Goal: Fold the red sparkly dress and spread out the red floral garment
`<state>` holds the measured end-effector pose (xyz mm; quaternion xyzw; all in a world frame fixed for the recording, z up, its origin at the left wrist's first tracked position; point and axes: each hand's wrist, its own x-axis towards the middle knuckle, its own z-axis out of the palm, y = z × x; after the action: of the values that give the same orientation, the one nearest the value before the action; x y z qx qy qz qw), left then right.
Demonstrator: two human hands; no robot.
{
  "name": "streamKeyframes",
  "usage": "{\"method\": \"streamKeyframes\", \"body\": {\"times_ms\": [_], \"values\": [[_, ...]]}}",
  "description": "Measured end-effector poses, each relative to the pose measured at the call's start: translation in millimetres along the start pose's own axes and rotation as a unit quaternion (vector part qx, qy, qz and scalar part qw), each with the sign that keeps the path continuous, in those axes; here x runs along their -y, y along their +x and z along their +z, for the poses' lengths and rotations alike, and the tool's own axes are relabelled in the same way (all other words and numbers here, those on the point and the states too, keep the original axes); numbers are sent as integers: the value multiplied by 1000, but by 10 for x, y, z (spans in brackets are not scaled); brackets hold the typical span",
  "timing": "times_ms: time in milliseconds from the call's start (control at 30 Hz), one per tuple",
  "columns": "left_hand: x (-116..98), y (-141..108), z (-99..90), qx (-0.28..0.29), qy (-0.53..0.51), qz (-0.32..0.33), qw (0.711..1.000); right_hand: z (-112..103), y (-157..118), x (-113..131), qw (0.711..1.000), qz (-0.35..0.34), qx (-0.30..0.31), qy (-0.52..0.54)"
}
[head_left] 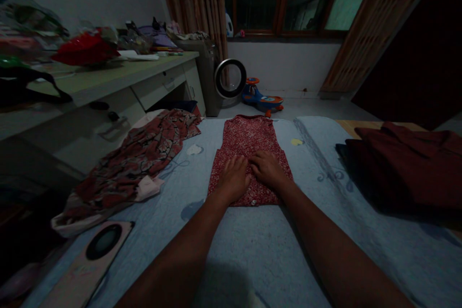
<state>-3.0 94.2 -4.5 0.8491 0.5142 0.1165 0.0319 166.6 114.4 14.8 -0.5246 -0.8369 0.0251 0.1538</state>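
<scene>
Garment (249,137) on sheet (310,192), loose cloth (147,149) left, clothes stack (415,168) right, window (260,0) behind

The left forearm (187,245) and right forearm (325,245) are showing bare, each tapering toward the wrist. The left hand (233,180) and right hand (267,168) are likewise showing bare skin.

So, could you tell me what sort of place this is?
Probably a bedroom in a home: a blue patterned sheet lies under the red garment, long curtains flank the window, and a child's ride-on toy stands on the floor.
</scene>
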Motion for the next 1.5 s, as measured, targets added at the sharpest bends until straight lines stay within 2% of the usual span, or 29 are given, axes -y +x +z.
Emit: {"method": "streamKeyframes", "body": {"times_ms": [367,733,933,1033,1100,1267,1367,1500], "values": [[25,-15,12,4,-17,5,1000,75,16,-21,1000,23,-5,-9],[-5,-28,-38,14,-14,3,1000,73,8,-28,998,44,35,-6],[-33,-42,-93,-23,4,9,1000,23,-4,-52,997,64,-31,-9],[-111,-45,-163,-62,14,24,998,-57,2,-83,995,71,-65,-13],[-180,-47,-181,-73,7,44,996,-85,11,-108,995,70,-68,-16],[-277,-68,-77,-33,-36,51,997,-15,21,-170,997,68,-14,-26],[-275,-84,-19,6,-46,36,998,34,15,-195,997,69,-20,-32],[-275,-100,-13,25,-51,23,998,39,5,-214,997,71,-23,-22]]}}
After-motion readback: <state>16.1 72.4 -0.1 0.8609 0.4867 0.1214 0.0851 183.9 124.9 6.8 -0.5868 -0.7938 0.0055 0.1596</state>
